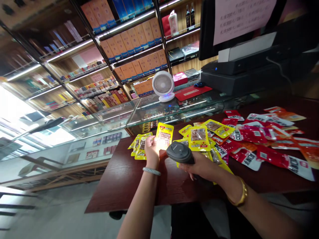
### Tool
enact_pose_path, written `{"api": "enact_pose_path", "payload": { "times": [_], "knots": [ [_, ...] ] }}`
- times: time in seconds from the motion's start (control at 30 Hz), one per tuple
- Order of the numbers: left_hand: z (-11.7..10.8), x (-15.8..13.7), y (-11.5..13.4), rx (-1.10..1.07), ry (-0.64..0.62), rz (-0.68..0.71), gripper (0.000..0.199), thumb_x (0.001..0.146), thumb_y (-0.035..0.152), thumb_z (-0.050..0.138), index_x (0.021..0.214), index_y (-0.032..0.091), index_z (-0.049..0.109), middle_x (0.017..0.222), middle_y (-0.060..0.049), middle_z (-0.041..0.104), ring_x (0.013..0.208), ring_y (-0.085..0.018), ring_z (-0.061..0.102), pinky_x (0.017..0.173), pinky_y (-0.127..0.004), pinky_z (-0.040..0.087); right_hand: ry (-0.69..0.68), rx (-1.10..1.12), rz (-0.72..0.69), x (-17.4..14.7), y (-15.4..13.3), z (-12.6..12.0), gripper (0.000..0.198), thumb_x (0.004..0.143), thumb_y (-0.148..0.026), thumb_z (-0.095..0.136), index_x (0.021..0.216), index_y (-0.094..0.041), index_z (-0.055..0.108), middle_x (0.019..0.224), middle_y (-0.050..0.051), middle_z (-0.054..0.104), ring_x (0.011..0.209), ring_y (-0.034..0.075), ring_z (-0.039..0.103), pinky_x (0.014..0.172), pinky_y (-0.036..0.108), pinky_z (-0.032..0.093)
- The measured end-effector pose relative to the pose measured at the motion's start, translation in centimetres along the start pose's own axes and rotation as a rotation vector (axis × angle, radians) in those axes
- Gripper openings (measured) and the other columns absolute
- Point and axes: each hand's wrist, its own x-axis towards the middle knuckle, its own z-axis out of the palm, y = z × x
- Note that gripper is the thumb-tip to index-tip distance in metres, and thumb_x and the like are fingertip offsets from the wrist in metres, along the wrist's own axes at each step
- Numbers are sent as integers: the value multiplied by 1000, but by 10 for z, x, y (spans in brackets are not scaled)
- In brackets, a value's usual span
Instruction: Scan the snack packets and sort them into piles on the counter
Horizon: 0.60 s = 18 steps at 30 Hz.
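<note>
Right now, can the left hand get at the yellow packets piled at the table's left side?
Likely yes: the piled packets lie right beside the left hand, nothing visible between. It already holds another yellow packet, though, so it may need freeing first.

Brown table (117,191): 2 piles of yellow packets (198,134), plus red packets (272,156).

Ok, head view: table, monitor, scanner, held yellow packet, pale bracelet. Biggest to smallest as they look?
1. Table
2. Monitor, cut off by the frame
3. Scanner and yellow packet: too alike to rank, each partly hidden
4. Pale bracelet
</note>
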Motion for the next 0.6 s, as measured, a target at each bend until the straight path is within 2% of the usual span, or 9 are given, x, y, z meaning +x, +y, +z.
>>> {"api": "enact_pose_path", "payload": {
  "times": [0.1,0.2,0.27,0.33,0.4,0.47,0.53,0.6],
  "knots": [
    [5,0,0,-106,45,-75,31,82,43,58,101,19,57,81,-2,63,64,-13,59,58,-25,49,8,17,11,-1,2,0,34,80,-41,76,103,-20,63,52,-7,58,40,12,56,42,22,43],
    [17,0,0,-193,42,-134,29,81,39,60,101,19,56,75,1,62,60,-11,58,57,-24,49,14,42,19,-2,4,0,37,79,-43,76,104,-20,62,52,-6,59,40,12,56,42,22,43],
    [29,-2,-2,-265,-29,-195,29,80,34,61,104,18,58,78,0,65,62,-12,61,61,-26,51,24,47,20,-2,4,1,37,78,-43,76,102,-19,61,51,-7,58,40,12,55,42,22,42],
    [39,-6,-6,-273,-171,-250,29,78,30,65,103,15,62,82,-5,70,69,-14,65,66,-28,53,29,43,25,-3,5,2,36,78,-44,76,98,-19,61,50,-7,57,40,12,54,42,22,42],
    [44,-9,-11,-193,-328,-254,28,77,29,68,100,13,67,88,-9,73,75,-17,68,71,-30,54,20,37,42,-3,6,2,36,77,-46,75,94,-18,60,50,-6,57,40,12,53,42,23,41],
    [41,-10,-14,-65,-412,-191,26,78,31,68,96,14,72,91,-11,75,79,-20,69,74,-32,54,13,24,69,-4,6,1,37,77,-47,75,92,-18,59,50,-6,57,40,12,53,42,23,40],
    [29,-6,-13,99,-426,-85,24,81,33,65,96,16,74,93,-11,75,83,-22,69,77,-34,53,18,2,87,-4,5,0,38,76,-49,75,90,-18,57,49,-6,57,39,12,53,43,23,40],
    [8,3,-8,327,-363,29,25,84,32,61,99,17,74,97,-11,75,89,-24,69,83,-36,51,30,-6,83,-5,3,0,40,75,-51,75,89,-18,56,51,-6,58,40,12,53,43,24,41]
  ]
}}
